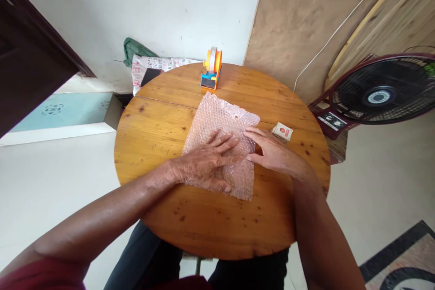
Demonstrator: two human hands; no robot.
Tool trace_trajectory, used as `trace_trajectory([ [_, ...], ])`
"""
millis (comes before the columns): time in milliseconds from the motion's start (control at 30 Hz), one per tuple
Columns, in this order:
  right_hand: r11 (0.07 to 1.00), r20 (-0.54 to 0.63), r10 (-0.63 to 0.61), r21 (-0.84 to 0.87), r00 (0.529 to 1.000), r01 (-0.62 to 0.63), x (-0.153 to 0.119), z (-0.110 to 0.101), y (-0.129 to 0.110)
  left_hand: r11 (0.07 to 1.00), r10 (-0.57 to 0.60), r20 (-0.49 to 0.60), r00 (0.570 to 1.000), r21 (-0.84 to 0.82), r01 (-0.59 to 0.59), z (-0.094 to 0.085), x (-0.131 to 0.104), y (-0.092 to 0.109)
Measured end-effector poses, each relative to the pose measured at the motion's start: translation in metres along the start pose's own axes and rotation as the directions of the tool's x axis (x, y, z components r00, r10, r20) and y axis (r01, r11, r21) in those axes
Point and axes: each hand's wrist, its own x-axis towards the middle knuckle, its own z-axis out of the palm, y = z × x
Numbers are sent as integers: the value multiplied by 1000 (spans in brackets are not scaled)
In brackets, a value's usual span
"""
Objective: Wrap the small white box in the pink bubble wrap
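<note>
A sheet of clear, pinkish bubble wrap (217, 115) lies flat on the round wooden table (152, 131). Across its middle my left hand (212, 161) rests palm down, fingers spread. My right hand (273, 149) is at the sheet's right edge, with its thumb and fingers apart and the fingertips touching the wrap. Just beyond the right hand stands a small white and brown box (282, 131) with a red emblem. Whether anything lies under the wrap I cannot tell.
An orange and blue tape dispenser (211, 70) stands at the table's far edge. To the right is a dark red fan (379, 95). Behind the table, a printed white sack (163, 63) leans near the wall. A pale blue box (68, 108) is on the left.
</note>
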Motion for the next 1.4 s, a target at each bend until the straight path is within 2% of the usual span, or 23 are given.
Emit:
trace_trajectory([
  [200, 997, -51, 21, 72, 998, -18, -2, -8, -4, 1000, 0, 28, 1000, 20, 0, -3, -1, 1],
  [367, 997, -120, 64, 57, 991, -57, -14, -35, -16, 999, 18, -1, 1000, 27, -18, 0, -1, -2],
  [500, 968, -258, 205, -88, 944, -234, -19, -48, -5, 999, 27, -29, 999, 18, -26, 5, -2, -4],
  [600, 918, -223, 339, -132, 914, -373, -15, -39, 14, 999, 28, -38, 999, 19, -28, 6, -2, -5],
  [667, 892, -197, 420, -87, 886, -443, -10, -28, 26, 999, 32, -42, 999, 13, -31, 6, -2, -5],
  [733, 860, -256, 487, -29, 835, -510, -10, -21, 36, 1000, 30, -38, 999, 4, -30, 5, -2, -5],
  [800, 849, -348, 518, 100, 781, -519, -15, -23, 40, 1000, 18, -24, 1000, -3, -18, 4, -1, -4],
  [867, 848, -462, 529, 316, 712, -425, -24, -34, 33, 1000, 10, -1, 1000, -11, -10, 3, 0, -4],
  [933, 802, -505, 547, 544, 667, -245, -34, -48, 11, 1000, 13, 8, 1000, -23, -13, 3, 0, -5],
  [1000, 749, -467, 481, 658, 742, -72, -37, -55, -24, 999, 21, -6, 1000, -41, -21, 3, 0, -5],
  [1033, 724, -439, 420, 690, 794, -1, -34, -55, -44, 998, 25, -25, 999, -56, -27, 3, 0, -5],
  [1100, 675, -358, 286, 733, 889, 78, -21, -43, -80, 992, 43, -88, 995, -112, -53, 3, 0, -5],
  [1167, 545, -203, 146, 833, 968, 93, -1, -24, -104, 978, 61, -162, 985, -186, -91, 2, -1, -4],
  [1233, 408, -148, 124, 909, 981, 86, 19, -3, -112, 970, 66, -186, 980, -218, -107, 2, -2, -3],
  [1300, 302, -151, 227, 950, 962, 78, 34, 13, -105, 980, 59, -149, 987, -181, -86, 4, -2, -3],
  [1400, 166, -130, 391, 984, 911, 69, 42, 25, -80, 992, 56, -126, 991, -104, -69, 6, 0, -5],
])
